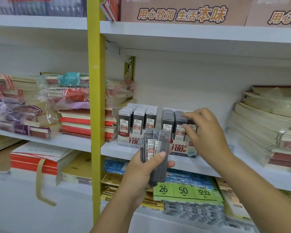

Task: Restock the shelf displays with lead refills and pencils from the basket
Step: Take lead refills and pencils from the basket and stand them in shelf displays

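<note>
Left hand (146, 167) grips refill cases (158, 143); right hand (207, 132) at display box (181, 149), grip unclear.

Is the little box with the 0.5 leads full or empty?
Full, it seems: the 0.5 display box holds three rows of lead cases standing upright, packed front to back.

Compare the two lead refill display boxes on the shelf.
The left display box holds 0.5 packs, the right display box 0.7 packs. The left one's caps are light grey, the right one's darker. The right hand is at the right one, not the left. Both hold upright rows of dark cases.
</note>
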Available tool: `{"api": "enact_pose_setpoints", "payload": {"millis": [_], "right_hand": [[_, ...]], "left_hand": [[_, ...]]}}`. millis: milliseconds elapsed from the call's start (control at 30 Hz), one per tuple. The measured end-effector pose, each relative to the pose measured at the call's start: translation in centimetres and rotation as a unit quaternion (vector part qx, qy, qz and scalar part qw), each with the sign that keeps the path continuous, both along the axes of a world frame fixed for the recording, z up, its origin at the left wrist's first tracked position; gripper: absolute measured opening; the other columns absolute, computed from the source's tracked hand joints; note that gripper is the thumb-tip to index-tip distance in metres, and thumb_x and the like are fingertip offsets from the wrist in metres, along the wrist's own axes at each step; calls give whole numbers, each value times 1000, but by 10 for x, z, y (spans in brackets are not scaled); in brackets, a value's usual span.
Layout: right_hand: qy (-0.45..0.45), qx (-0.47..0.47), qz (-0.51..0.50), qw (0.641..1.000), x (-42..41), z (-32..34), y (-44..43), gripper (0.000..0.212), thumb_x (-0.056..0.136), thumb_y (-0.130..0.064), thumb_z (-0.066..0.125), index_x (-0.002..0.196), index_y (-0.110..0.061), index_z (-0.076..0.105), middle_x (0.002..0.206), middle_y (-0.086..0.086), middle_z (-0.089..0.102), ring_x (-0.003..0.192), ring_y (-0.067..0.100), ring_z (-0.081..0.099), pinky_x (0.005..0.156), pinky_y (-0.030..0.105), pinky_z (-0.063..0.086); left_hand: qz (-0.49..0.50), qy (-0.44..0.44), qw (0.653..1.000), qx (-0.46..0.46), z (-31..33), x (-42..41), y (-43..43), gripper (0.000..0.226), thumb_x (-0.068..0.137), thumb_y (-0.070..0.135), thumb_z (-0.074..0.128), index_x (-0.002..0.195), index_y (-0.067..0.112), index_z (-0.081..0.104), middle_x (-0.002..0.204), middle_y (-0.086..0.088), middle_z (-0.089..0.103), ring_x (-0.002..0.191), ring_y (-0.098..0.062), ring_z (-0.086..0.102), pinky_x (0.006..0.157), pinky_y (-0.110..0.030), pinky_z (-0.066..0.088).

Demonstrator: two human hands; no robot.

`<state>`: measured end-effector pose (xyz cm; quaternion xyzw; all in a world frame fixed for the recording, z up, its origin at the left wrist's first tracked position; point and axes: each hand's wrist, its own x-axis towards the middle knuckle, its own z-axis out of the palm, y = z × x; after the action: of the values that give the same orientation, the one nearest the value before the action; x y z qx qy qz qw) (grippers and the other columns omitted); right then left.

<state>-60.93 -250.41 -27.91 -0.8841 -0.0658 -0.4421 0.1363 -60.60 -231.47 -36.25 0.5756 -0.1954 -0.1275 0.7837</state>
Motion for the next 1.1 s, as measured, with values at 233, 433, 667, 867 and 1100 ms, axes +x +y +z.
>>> {"api": "enact_pose_setpoints", "payload": {"millis": [233,433,667,867,1100], "right_hand": [[165,321,256,897,-25,-29,21,24,88,-19,68,106,-35,68,79,-9,69,60,6,61,57,17,48],[143,388,305,858,-30,-21,8,19,93,-13,61,104,-27,65,80,-1,71,54,19,63,46,24,47],[165,370,275,872,-37,-23,8,26,87,-27,69,109,-28,57,92,-5,70,65,10,66,59,19,51],[196,390,286,853,-37,-22,-2,33,96,-10,55,121,-31,54,103,-9,74,90,7,70,67,18,53],[87,382,226,892,-39,-10,-3,32,90,-7,64,106,-34,62,98,-9,74,79,9,70,56,16,51]], "left_hand": [[-16,-16,1000,9,-3,-3,-4,51,76,54,76,120,33,62,108,-3,77,101,-21,74,89,-48,54],[-57,-6,998,23,-2,-9,-5,58,80,60,71,127,28,59,114,-4,75,105,-21,73,74,-29,60],[-50,12,998,30,-7,-10,-7,54,73,51,81,119,27,66,111,-4,75,78,-11,71,53,-19,49],[-5,43,999,0,-8,-7,-4,32,69,40,82,99,36,73,100,-4,76,65,-15,64,43,-20,43],[29,42,998,24,-7,-7,-6,53,65,55,78,113,36,67,103,3,78,78,-15,70,52,-21,48]]}}
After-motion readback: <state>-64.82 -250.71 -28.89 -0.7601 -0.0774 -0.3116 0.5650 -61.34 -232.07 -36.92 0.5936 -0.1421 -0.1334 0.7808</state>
